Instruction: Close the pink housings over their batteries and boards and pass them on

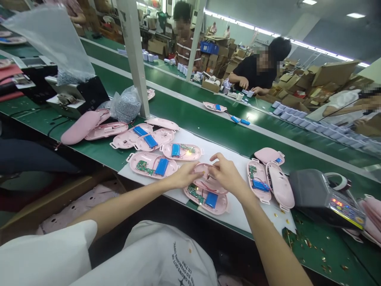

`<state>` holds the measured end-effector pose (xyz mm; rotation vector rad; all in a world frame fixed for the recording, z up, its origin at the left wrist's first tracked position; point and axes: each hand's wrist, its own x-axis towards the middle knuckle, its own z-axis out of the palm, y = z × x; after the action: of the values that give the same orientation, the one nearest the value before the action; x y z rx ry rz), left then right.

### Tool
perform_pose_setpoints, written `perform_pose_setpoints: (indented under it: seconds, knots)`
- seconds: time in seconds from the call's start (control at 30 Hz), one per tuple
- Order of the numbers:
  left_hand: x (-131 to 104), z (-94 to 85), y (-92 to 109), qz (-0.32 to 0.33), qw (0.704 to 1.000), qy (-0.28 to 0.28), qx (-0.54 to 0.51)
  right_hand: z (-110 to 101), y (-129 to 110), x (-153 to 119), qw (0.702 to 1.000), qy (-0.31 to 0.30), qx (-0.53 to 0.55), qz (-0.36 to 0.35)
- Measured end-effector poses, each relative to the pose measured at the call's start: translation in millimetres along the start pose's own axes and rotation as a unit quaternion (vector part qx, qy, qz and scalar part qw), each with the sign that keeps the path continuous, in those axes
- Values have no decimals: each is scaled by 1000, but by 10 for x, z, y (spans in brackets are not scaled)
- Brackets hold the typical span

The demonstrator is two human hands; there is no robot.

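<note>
A pink plastic shell half [210, 183] is between my two hands, tilted above another pink shell [222, 206] with a green circuit board [195, 191] and a blue battery pack [211, 200]. My left hand [186, 174] grips the upper shell's left end, thumb over its inner side. At the right end, my right hand [225, 173] holds it with curled fingers reaching inside; the index finger is raised. A small yellowish spot shows near the left thumb, too small to name. To the left lie open shells with a blue battery [161, 167] and a lit board [188, 150].
Several pink shells [79, 128] and bags of small parts [128, 105] are at the left, near a metal post [135, 59]. On the right stand more shells [279, 184] and a grey tape dispenser [321, 194]. Co-workers sit beyond the green conveyor [190, 111].
</note>
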<state>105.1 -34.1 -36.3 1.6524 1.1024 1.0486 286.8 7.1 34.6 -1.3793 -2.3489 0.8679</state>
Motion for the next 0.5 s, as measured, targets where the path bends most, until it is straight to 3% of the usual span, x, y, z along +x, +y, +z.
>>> perform_pose_setpoints:
  seconds: [0.1,0.17,0.23,0.33,0.43,0.5]
  knots:
    - [-40,-71,19,25,996,-47,65,174,39,-335,984,115,-70,-119]
    - [-57,-164,55,72,981,-145,105,397,75,-598,944,203,-140,-220]
    - [-22,-256,121,116,948,-249,159,662,113,-809,906,268,-173,-279]
    - [137,-264,261,67,904,-341,247,1002,193,-1004,894,316,-145,-282]
    - [331,-72,410,-33,894,-325,307,1158,340,-1244,880,397,-93,-245]
    - [459,71,497,-81,877,-339,331,1143,475,-1502,867,451,-37,-206]
